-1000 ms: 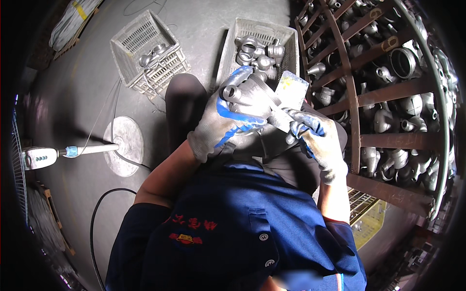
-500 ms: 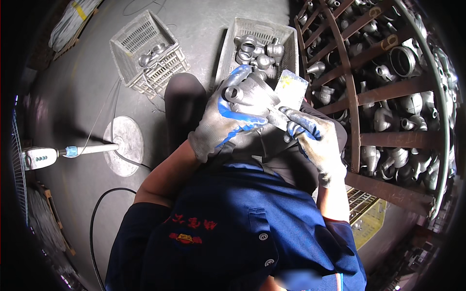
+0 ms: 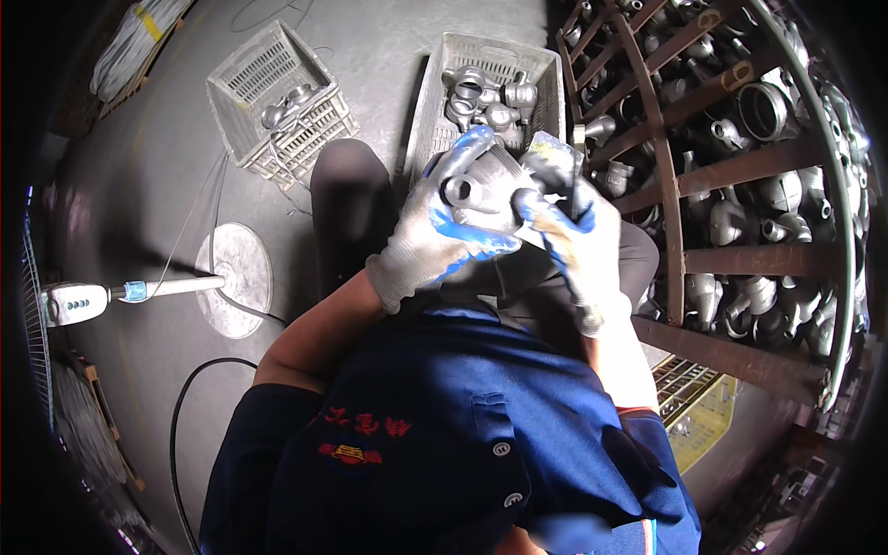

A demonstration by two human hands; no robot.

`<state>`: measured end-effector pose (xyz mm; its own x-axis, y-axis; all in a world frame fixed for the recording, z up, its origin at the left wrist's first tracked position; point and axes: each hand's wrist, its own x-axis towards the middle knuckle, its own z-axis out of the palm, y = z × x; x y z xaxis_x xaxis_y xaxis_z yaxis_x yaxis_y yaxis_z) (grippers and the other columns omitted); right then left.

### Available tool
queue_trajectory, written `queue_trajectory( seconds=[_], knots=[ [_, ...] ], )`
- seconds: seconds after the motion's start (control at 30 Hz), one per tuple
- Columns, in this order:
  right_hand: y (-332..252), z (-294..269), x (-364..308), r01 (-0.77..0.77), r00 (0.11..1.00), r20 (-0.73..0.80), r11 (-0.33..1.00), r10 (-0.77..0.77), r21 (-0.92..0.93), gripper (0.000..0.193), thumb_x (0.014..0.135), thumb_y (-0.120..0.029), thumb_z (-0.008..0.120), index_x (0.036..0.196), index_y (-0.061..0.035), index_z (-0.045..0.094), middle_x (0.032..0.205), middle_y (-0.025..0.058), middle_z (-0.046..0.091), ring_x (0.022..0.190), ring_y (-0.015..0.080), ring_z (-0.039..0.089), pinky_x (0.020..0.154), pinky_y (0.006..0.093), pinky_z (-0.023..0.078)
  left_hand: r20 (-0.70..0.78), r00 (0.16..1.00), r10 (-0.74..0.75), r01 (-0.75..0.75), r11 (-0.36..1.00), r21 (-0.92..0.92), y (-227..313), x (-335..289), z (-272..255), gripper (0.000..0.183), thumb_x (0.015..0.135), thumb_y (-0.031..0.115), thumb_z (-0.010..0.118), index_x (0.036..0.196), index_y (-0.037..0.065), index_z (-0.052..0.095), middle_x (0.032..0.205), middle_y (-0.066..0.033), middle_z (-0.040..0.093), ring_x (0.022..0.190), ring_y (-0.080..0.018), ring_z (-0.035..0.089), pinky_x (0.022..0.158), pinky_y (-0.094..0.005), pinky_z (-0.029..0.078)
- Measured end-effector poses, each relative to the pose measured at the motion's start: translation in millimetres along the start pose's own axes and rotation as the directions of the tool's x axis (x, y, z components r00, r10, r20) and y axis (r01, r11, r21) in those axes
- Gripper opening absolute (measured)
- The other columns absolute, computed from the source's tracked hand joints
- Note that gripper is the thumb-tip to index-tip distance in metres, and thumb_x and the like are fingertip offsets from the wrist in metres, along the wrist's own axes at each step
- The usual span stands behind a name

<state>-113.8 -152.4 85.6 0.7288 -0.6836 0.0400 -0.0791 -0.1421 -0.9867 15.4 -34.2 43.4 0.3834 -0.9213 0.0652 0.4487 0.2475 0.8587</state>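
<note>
My left hand (image 3: 430, 222), in a grey work glove with blue-coated fingers, is closed around a grey metal casting (image 3: 495, 180). The casting has a wide ridged body and a short round port (image 3: 460, 191) facing me. To its right is my right hand (image 3: 578, 231), gloved alike, with its thumb side close against the casting. Its fingers are curled at the lower edge of a flat rectangular plate (image 3: 553, 159) with yellowish marks, which they seem to grip. Part of the plate and the grip on it are hidden by the hand and by glare.
Beyond my hands stands a grey plastic crate (image 3: 561, 92) with several castings; another crate (image 3: 242, 79) is at the far left. A rusty metal cage (image 3: 673, 194) full of castings rises on the right. A fan (image 3: 79, 302) stands left, and a black cable (image 3: 174, 444) crosses the floor.
My right hand has moved up and turned closer to the casting. The plate has tilted and looks darker. My left hand has shifted slightly right with the casting, whose port has moved a little.
</note>
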Motion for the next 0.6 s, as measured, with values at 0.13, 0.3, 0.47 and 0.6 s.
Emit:
queue_trajectory(
  seconds=[0.13,0.3,0.47,0.6],
  knots=[
    [6,-3,1,-0.175,0.979,0.087,0.979,0.185,-0.104,0.029,0.082,-0.013,0.068,0.103,0.0041,0.062,0.078,-0.0007,0.059,0.073,0.0054,0.051,0.068,0.0201,0.043,0.039,0.999,0.023,-0.024,1.000,0.021,4,-1,1,0.084,0.068,0.000,0.075,0.138,0.001,0.028,0.127,-0.0088,0.045,0.113,-0.0165,0.049,0.094,-0.0313,0.045],
    [7,-8,3,-0.129,0.986,0.115,0.991,0.125,0.028,0.024,0.082,-0.009,0.067,0.101,0.0043,0.062,0.083,0.0006,0.062,0.075,0.0043,0.052,0.066,0.0204,0.042,0.039,0.995,-0.094,0.101,0.957,-0.272,9,-2,-4,0.069,0.079,0.002,0.066,0.137,0.002,0.030,0.115,-0.0088,0.053,0.103,-0.0145,0.056,0.090,-0.0310,0.049],
    [7,-3,3,-0.091,0.996,-0.003,0.993,0.091,-0.076,0.014,0.079,-0.010,0.069,0.083,0.0024,0.065,0.068,-0.0022,0.058,0.062,0.0048,0.047,0.057,0.0234,0.041,0.049,0.998,-0.025,0.027,0.998,-0.049,0,-2,1,0.073,0.075,-0.005,0.067,0.137,0.003,0.029,0.109,-0.0049,0.055,0.097,-0.0114,0.057,0.084,-0.0275,0.050],
    [9,0,5,-0.074,0.997,0.005,0.981,0.076,-0.180,0.020,0.081,-0.016,0.068,0.085,0.0031,0.064,0.068,-0.0003,0.058,0.064,0.0054,0.048,0.058,0.0237,0.041,0.106,0.994,-0.034,0.060,0.965,-0.256,0,0,3,0.077,0.073,-0.007,0.068,0.138,0.003,0.028,0.105,-0.0039,0.056,0.095,-0.0106,0.057,0.081,-0.0265,0.051]
  ],
)
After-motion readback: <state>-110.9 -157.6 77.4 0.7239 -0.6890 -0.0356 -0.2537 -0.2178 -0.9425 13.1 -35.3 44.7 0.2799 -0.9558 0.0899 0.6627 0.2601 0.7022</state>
